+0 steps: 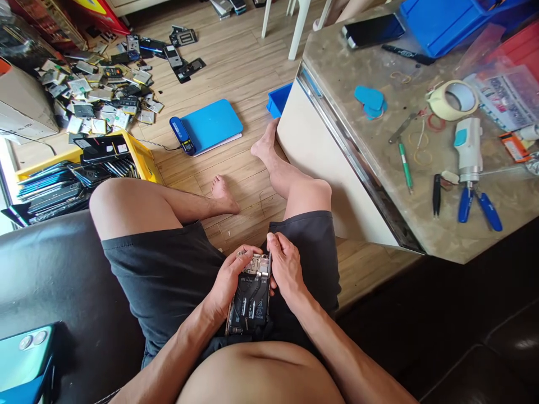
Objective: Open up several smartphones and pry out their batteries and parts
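At the lower centre of the frame, an opened phone [250,294] lies between two bare hands, its long axis running nearly up and down, top tipped slightly right. The left hand [229,278] grips its left side, while the right hand [286,266] curls at its upper right edge, equally near; whether it pinches anything cannot be told. White arrows [253,310] on the black battery [240,294] point up the frame; its pale print is too small to read surely.
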### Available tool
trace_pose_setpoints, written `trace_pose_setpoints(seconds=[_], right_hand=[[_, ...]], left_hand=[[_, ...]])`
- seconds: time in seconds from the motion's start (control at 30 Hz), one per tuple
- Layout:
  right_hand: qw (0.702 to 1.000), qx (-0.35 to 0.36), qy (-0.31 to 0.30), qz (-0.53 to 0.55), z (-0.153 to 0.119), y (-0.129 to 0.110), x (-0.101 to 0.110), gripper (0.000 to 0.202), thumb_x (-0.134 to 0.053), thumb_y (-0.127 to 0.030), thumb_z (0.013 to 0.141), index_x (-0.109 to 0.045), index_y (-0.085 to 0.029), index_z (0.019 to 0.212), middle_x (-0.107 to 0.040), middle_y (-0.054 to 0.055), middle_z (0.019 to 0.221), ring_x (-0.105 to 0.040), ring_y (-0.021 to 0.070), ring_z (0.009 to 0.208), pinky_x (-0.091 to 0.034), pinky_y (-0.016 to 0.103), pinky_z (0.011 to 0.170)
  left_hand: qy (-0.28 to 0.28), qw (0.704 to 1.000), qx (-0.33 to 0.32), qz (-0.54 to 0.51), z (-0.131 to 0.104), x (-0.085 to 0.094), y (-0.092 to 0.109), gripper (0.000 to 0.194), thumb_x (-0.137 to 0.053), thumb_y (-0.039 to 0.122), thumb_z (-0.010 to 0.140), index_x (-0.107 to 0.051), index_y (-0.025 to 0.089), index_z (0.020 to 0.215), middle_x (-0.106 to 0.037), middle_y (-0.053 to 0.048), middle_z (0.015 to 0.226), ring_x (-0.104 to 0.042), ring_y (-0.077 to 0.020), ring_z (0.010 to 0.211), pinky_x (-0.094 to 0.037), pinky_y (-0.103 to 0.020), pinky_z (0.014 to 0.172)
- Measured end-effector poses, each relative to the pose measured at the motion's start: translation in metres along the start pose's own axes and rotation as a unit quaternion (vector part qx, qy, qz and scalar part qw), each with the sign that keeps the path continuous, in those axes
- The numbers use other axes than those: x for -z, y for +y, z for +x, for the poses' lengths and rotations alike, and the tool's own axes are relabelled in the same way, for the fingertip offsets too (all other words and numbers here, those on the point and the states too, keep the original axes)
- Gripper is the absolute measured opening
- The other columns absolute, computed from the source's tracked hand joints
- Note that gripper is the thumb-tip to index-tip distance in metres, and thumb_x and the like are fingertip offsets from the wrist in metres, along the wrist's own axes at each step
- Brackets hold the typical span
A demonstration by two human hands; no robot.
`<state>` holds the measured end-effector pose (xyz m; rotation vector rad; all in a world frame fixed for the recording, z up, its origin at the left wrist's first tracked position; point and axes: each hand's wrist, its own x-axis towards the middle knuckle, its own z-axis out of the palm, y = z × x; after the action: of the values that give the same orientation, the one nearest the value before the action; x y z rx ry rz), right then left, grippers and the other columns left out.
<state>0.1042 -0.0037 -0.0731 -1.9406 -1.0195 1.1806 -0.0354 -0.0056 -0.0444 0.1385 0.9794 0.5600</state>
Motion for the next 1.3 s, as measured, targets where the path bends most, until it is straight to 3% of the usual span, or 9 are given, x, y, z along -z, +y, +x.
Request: trace_pose_setpoints(seconds=[0.27,0.4,0.57,0.7,0.83,1.03,1.2,1.3], right_hand=[[0.998,-0.039,-0.007,0.05,-0.015,0.0,-0.001,0.043,-0.045,-0.053,0.099,-0.042,-0.025,0.067,-0.04,-0.007,0.055,-0.038,0.012,0.051,-0.031,0.026,0.051],[0.995,-0.043,-0.054,0.074,-0.002,-0.011,0.005,0.043,-0.051,-0.055,0.097,-0.046,-0.024,0.067,-0.041,-0.008,0.051,-0.037,0.0098,0.041,-0.029,0.024,0.043],[0.987,-0.067,-0.099,0.11,0.022,-0.026,0.004,0.042,-0.06,-0.06,0.091,-0.06,-0.022,0.073,-0.045,-0.008,0.051,-0.038,0.0087,0.035,-0.028,0.022,0.034],[0.975,-0.115,-0.088,0.168,0.026,-0.034,0.003,0.046,-0.062,-0.066,0.088,-0.063,-0.021,0.078,-0.037,-0.01,0.048,-0.035,0.0083,0.034,-0.025,0.02,0.03],[0.945,-0.175,-0.078,0.265,0.025,-0.042,0.007,0.046,-0.076,-0.064,0.076,-0.067,-0.02,0.083,-0.039,-0.01,0.051,-0.037,0.0081,0.039,-0.023,0.018,0.03],[0.918,-0.242,-0.018,0.314,0.014,-0.043,0.0,0.048,-0.075,-0.068,0.072,-0.059,-0.023,0.074,-0.041,-0.009,0.05,-0.031,0.0087,0.038,-0.017,0.022,0.031],[0.916,-0.214,0.042,0.337,0.001,-0.038,-0.01,0.052,-0.074,-0.069,0.073,-0.05,-0.024,0.068,-0.042,-0.008,0.055,-0.032,0.009,0.043,-0.026,0.026,0.039],[0.918,-0.212,0.041,0.332,-0.001,-0.033,-0.011,0.05,-0.071,-0.07,0.077,-0.051,-0.024,0.071,-0.042,-0.007,0.057,-0.033,0.0101,0.044,-0.026,0.026,0.041]], left_hand=[[-0.001,1.0,0.002,-0.001,-0.002,0.0,-0.002,0.038,-0.072,0.048,0.088,-0.059,0.021,0.111,-0.071,-0.002,0.068,-0.069,-0.0222,0.051,-0.054,-0.029,0.049],[-0.013,1.0,-0.009,-0.024,0.002,0.001,0.003,0.033,-0.071,0.048,0.09,-0.06,0.023,0.108,-0.072,-0.002,0.072,-0.073,-0.0231,0.059,-0.058,-0.031,0.056],[-0.068,0.989,-0.017,-0.13,0.012,0.0,0.015,0.027,-0.075,0.037,0.086,-0.061,0.023,0.103,-0.075,-0.003,0.093,-0.075,-0.0224,0.076,-0.063,-0.037,0.075],[-0.104,0.984,-0.016,-0.143,0.02,-0.003,0.022,0.027,-0.072,0.039,0.087,-0.063,0.022,0.106,-0.074,-0.005,0.101,-0.074,-0.0243,0.086,-0.062,-0.042,0.082],[-0.136,0.983,-0.029,-0.121,0.026,-0.006,0.027,0.026,-0.07,0.039,0.088,-0.063,0.022,0.106,-0.072,-0.006,0.102,-0.072,-0.0228,0.086,-0.061,-0.041,0.082],[-0.07,0.994,-0.082,-0.006,0.025,-0.013,0.022,0.021,-0.072,0.037,0.087,-0.062,0.021,0.096,-0.066,-0.001,0.082,-0.065,-0.0168,0.068,-0.057,-0.029,0.066],[-0.055,0.992,-0.102,0.057,0.02,-0.013,0.02,0.024,-0.075,0.039,0.082,-0.066,0.019,0.091,-0.065,0.0,0.08,-0.06,-0.015,0.066,-0.053,-0.025,0.063],[-0.058,0.989,-0.102,0.09,0.02,-0.01,0.02,0.02,-0.074,0.037,0.082,-0.07,0.018,0.088,-0.066,-0.001,0.08,-0.061,-0.016,0.07,-0.053,-0.026,0.065]])
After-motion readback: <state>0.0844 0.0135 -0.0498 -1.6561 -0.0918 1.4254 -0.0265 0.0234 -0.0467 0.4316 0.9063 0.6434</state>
